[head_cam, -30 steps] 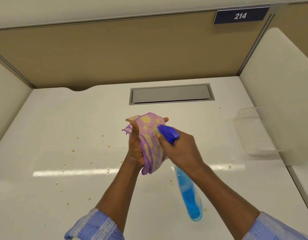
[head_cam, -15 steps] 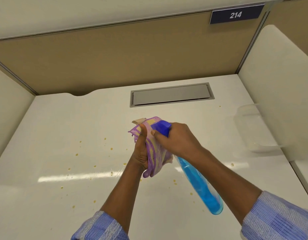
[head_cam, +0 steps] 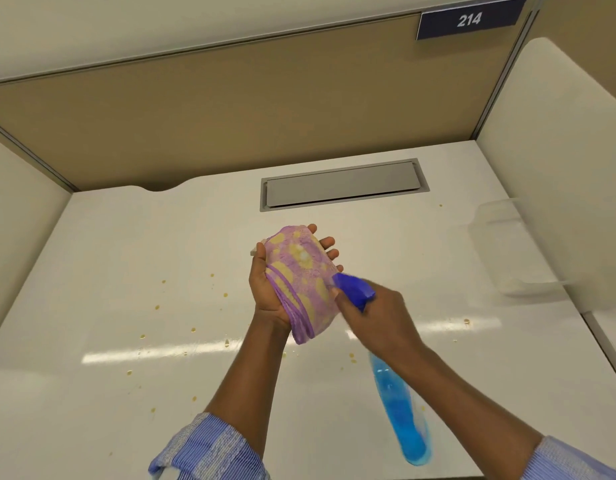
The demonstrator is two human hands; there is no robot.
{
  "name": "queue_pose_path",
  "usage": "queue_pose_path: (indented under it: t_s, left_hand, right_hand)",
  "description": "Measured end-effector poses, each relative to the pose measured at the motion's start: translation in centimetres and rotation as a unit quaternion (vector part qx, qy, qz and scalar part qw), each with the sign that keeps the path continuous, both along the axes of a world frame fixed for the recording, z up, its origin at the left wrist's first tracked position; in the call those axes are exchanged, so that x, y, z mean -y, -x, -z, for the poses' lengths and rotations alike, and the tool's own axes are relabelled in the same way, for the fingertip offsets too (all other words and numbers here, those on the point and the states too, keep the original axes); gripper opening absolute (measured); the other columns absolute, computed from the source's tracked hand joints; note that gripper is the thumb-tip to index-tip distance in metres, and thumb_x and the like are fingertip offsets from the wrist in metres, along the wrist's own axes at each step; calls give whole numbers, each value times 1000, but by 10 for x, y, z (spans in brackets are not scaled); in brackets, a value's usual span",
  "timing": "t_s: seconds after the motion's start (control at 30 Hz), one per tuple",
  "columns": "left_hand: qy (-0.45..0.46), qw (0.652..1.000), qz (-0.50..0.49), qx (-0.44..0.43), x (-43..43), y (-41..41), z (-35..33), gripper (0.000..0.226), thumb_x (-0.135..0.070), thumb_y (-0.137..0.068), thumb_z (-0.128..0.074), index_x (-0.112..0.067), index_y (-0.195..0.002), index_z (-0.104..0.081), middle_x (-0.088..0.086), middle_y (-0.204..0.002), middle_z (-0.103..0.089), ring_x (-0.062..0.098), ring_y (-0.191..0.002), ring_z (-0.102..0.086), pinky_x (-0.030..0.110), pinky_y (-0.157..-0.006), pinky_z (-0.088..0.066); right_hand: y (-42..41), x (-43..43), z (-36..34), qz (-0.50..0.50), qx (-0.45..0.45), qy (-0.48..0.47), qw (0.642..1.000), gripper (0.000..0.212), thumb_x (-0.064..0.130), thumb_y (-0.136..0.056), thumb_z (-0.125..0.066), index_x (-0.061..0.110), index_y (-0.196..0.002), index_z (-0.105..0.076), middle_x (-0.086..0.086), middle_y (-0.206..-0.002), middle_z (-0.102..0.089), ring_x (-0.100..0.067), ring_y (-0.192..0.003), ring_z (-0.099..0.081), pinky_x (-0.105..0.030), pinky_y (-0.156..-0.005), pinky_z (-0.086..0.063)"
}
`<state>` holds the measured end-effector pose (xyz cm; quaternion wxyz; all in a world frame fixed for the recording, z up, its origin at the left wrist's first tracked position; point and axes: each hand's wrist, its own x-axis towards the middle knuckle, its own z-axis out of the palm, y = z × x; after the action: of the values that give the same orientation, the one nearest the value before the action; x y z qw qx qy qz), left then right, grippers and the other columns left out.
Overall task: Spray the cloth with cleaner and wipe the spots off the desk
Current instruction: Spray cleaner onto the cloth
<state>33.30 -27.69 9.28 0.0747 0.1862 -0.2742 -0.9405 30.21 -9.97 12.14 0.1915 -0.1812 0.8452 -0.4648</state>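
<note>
My left hand (head_cam: pixel 266 289) holds a folded purple and yellow cloth (head_cam: pixel 304 278) above the middle of the white desk (head_cam: pixel 91 254), with the cloth's face turned to the right. My right hand (head_cam: pixel 377 323) grips the neck of a spray bottle (head_cam: pixel 401 407) filled with blue liquid. Its dark blue nozzle (head_cam: pixel 353 289) points at the cloth and almost touches it. Small yellow-brown spots (head_cam: pixel 192 330) are scattered over the desk, mostly left of my hands, with a few near the bottle and at the right.
A grey cable hatch (head_cam: pixel 343 184) is set into the desk behind my hands. A clear plastic container (head_cam: pixel 507 247) stands at the right by the white side divider. A tan partition with a sign reading 214 (head_cam: pixel 469 19) closes the back.
The bottle's nozzle has slid down from the top of the cloth to its lower right edge. My left hand has opened the cloth's face more toward the nozzle.
</note>
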Motion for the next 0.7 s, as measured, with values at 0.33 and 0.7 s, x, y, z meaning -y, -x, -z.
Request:
queue_pose_path:
  t_s: [0.33,0.7]
  left_hand:
    - [-36,999,-39,-12,-6,-6,-1,82,-70,-96,-24,-14,-151,-47,17,-146,-58,36,-124,-64,55,-101,-53]
    - [-67,993,-96,-27,-12,-7,-6,83,-73,-96,-25,-16,-154,-42,13,-142,-61,33,-119,-67,58,-102,-51]
  right_hand:
    - [-5,-14,23,-3,-46,44,998,31,39,-94,-70,26,-71,-55,12,-56,-52,-13,-54,-46,-22,-53,-38]
    - [-8,-34,32,-31,-47,64,996,39,49,-93,-67,18,-72,-56,6,-57,-51,-16,-55,-46,-37,-57,-43]
